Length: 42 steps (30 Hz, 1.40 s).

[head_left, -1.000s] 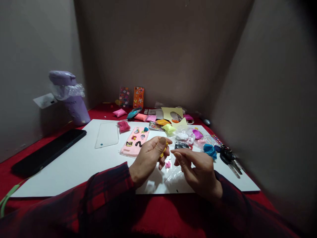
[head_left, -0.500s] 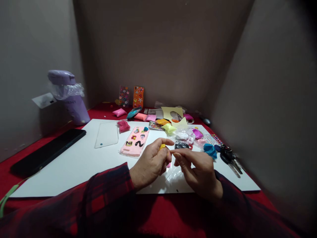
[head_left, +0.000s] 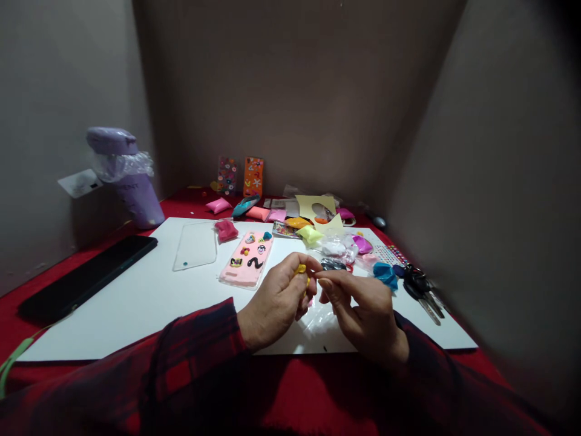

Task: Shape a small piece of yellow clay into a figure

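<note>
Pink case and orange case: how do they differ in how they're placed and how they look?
The pink case lies flat; the orange case stands up at the back.
The pink case is on the white board, while the orange case is on the red cloth.
The pink case has a black squiggle; none shows on the orange case.
Both carry small colourful decorations.

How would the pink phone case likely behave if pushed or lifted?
The pink phone case looks thin and flat, so probably light. Its raised ornaments might catch or come loose. Lying flat, it would likely slide rather than tip.
</note>
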Each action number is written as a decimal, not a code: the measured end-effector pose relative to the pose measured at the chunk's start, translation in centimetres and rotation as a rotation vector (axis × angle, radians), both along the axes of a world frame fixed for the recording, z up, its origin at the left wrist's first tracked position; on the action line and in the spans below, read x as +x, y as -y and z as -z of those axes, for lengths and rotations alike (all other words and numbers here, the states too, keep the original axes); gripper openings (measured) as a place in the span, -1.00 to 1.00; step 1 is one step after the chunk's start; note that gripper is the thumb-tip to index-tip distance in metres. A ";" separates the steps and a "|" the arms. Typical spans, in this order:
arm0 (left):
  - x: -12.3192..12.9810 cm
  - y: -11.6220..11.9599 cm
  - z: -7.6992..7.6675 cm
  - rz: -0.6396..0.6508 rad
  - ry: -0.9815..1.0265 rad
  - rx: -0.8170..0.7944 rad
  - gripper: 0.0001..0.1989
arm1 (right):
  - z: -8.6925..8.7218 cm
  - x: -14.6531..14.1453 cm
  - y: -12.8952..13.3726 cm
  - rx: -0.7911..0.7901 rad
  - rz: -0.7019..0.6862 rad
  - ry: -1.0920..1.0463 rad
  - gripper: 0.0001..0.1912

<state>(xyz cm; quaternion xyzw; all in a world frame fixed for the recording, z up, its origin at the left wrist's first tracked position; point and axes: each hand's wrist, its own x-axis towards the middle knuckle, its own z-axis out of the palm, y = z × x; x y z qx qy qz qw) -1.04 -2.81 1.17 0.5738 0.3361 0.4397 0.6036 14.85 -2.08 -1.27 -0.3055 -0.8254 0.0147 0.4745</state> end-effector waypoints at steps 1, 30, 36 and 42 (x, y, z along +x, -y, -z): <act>0.0 0.0 0.0 0.001 -0.010 0.022 -0.85 | 0.0 0.0 0.0 -0.001 0.007 -0.001 -0.87; -0.4 -0.4 0.6 -0.023 -0.063 0.065 -0.77 | 0.1 -0.3 0.2 0.015 -0.073 0.006 -0.87; -0.3 -0.4 0.6 -0.037 -0.074 0.043 -0.77 | 0.1 -0.2 0.2 0.004 -0.062 0.027 -0.89; -0.2 -0.4 -0.1 -0.001 -0.053 0.030 -0.80 | 0.4 0.0 -0.1 0.023 -0.039 0.023 -0.87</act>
